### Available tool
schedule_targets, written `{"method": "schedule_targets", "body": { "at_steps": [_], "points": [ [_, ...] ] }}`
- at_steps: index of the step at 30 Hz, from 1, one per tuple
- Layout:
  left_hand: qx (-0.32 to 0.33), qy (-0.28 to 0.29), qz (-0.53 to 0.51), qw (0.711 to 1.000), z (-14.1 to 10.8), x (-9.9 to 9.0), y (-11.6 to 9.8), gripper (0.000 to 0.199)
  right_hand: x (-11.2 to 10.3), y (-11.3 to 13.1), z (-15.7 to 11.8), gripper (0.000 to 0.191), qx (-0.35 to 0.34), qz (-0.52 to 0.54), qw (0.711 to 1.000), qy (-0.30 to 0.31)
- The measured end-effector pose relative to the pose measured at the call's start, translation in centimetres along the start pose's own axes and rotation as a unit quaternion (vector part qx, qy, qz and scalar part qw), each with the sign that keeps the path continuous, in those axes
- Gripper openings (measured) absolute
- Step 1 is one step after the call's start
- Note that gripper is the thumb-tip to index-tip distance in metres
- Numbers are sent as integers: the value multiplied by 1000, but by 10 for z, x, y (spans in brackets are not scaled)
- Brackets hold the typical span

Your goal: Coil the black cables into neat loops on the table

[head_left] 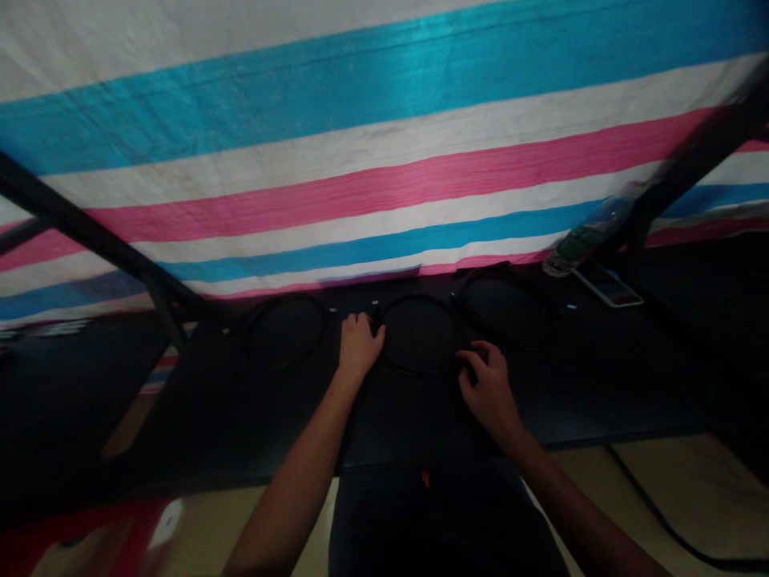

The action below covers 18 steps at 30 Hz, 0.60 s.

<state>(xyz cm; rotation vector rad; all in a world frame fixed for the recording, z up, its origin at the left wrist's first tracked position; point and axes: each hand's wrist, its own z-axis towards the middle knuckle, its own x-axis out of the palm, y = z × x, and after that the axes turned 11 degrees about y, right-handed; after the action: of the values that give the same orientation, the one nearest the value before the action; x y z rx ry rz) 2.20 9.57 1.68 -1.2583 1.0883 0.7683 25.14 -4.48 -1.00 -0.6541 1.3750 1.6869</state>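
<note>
Three coiled black cables lie in a row on a dark table (414, 425). The middle coiled cable (420, 371) is between my hands. My left hand (360, 344) is at its left edge, fingers bent over the cable and thumb on the inner side; the exact grip is dim. My right hand (488, 385) is by the lower right edge of the same coil, fingers curved and apart, index fingertip near or touching it. To the left lies another coiled cable (264, 362), and to the right a third coiled cable (517, 343). Small light connector ends show beside the coils.
A striped plastic sheet (384, 176) hangs behind the table. Dark slanted frame bars (102, 240) stand at both sides. A clear bottle (592, 236) and a phone (609, 284) lie at the back right. Below the front edge, a black cord (661, 521) crosses the floor.
</note>
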Motion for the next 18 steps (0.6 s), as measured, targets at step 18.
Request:
{"method": "schedule_targets", "body": {
  "at_steps": [18],
  "points": [
    [-47,28,67,996,-29,-8,-14,28,9,42,39,72,240,-38,964,104]
  ]
}}
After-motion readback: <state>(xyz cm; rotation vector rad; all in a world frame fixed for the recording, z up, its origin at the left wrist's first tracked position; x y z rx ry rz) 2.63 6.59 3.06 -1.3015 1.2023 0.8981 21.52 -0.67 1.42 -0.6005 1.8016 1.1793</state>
